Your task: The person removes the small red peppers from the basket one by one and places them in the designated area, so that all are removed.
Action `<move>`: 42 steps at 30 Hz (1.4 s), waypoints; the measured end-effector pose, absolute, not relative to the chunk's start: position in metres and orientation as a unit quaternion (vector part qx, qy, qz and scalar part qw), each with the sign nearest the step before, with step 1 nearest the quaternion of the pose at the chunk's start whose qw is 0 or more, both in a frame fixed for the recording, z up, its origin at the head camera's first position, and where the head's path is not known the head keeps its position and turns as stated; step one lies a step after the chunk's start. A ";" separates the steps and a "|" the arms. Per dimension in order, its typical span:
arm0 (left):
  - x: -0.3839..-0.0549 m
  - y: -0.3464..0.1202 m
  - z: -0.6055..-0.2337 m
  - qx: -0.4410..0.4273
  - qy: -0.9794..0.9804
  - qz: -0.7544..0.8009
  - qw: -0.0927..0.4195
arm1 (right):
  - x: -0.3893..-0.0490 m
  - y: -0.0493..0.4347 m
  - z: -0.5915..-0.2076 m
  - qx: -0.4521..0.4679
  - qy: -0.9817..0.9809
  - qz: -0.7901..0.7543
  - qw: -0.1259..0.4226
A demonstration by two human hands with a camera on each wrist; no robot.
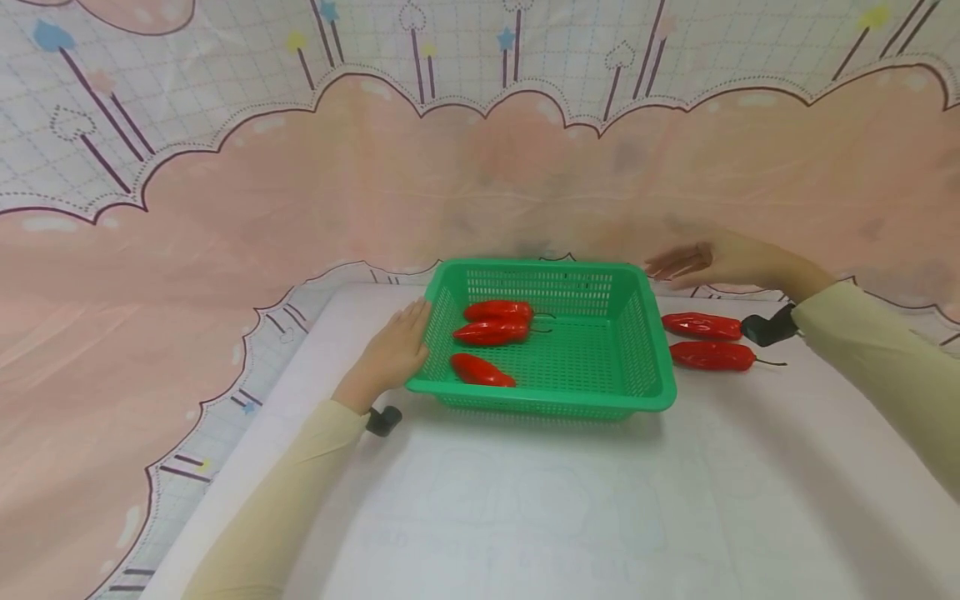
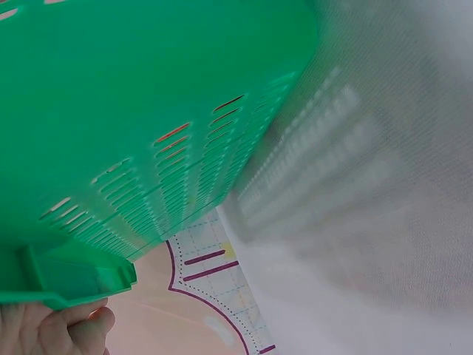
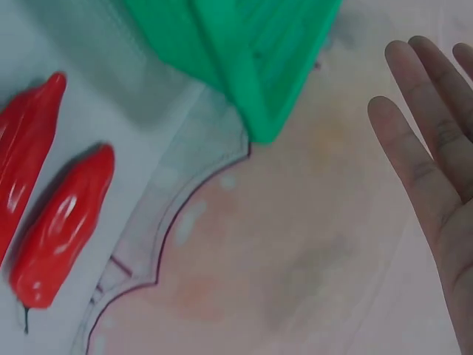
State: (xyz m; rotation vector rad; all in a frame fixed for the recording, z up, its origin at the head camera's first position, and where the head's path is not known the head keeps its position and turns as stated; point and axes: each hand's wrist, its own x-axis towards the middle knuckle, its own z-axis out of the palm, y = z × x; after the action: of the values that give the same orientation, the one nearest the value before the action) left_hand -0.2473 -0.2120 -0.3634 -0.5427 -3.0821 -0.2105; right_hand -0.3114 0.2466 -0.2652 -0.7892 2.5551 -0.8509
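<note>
Hands grip nothing: the left hand (image 1: pixel 392 346), fingers straight, touches the green basket (image 1: pixel 540 398) between them, probably steadying it; the right hand (image 1: pixel 716 260) hovers loose. Three inner peppers (image 1: pixel 491 332) lie nearer the left; two outer peppers (image 1: pixel 711 356) lie on the surface (image 1: pixel 525 517) near the right, perhaps for reach.

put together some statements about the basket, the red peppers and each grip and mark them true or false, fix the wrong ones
1. Three red chili peppers lie inside the green plastic basket. True.
2. The right grip holds a pepper. False: it is empty, apart from every pepper.
3. The left grip touches the basket's left side. True.
4. Two more chili peppers lie to the left of the basket. False: they lie to its right, on the white table.
5. The basket is upside down. False: it stands upright, open top facing up.
</note>
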 end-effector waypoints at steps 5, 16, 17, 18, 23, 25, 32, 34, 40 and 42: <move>-0.247 -0.212 -0.363 -0.172 -0.983 -0.068 0.001 | -0.309 0.226 -0.266 -0.292 0.887 -0.308 0.181; -0.250 -0.213 -0.365 -0.170 -0.983 -0.068 -0.003 | -0.311 0.185 -0.272 -0.353 0.859 -0.305 0.213; -0.250 -0.213 -0.365 -0.170 -0.983 -0.068 -0.002 | -0.312 0.182 -0.274 -0.358 0.856 -0.305 0.214; -0.250 -0.213 -0.366 -0.169 -0.983 -0.068 -0.002 | -0.312 0.178 -0.276 -0.364 0.853 -0.306 0.214; -0.249 -0.213 -0.365 -0.170 -0.983 -0.069 0.002 | -0.316 0.159 -0.287 -0.409 0.828 -0.321 0.211; -0.248 -0.213 -0.365 -0.171 -0.983 -0.069 0.002 | -0.316 0.151 -0.291 -0.426 0.815 -0.329 0.216; -0.247 -0.212 -0.364 -0.171 -0.983 -0.072 0.001 | -0.316 0.124 -0.305 -0.449 0.787 -0.350 0.237; -0.248 -0.213 -0.364 -0.171 -0.983 -0.071 0.001 | -0.316 0.116 -0.311 -0.452 0.784 -0.350 0.242; -0.247 -0.213 -0.364 -0.172 -0.982 -0.071 0.000 | -0.313 0.099 -0.326 -0.447 0.778 -0.357 0.258; -0.247 -0.213 -0.364 -0.172 -0.983 -0.072 -0.002 | -0.312 0.094 -0.330 -0.445 0.781 -0.355 0.258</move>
State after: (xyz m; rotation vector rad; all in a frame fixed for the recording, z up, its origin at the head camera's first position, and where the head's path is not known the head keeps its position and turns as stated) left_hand -0.2471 -0.2127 -0.3637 -0.5403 -3.0897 -0.2259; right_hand -0.3119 0.0940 -0.3301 -1.2071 2.1163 -0.9616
